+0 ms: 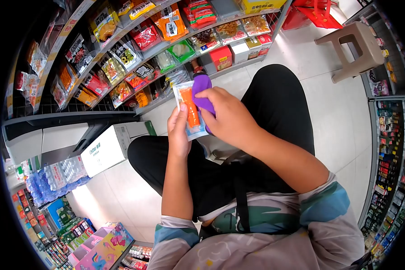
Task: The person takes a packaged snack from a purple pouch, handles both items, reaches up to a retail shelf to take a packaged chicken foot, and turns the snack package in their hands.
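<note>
In the middle of the head view my left hand (178, 126) grips a small clear-and-white snack packet (192, 112) by its left edge, thumb on the front. Through its plastic shows a long orange piece of food. My right hand (225, 110) is closed on a purple cloth (202, 92), which lies against the packet's right side. The cloth hides part of the packet's upper right. Both hands are above my bent knees, in front of the shelves.
Curved shelves (155, 49) of bagged snacks run across the top and left. A white carton (104, 150) stands on the floor at left. A beige plastic stool (357, 49) is at the upper right, near red bags (317, 12). More stocked racks (387, 166) line the right side.
</note>
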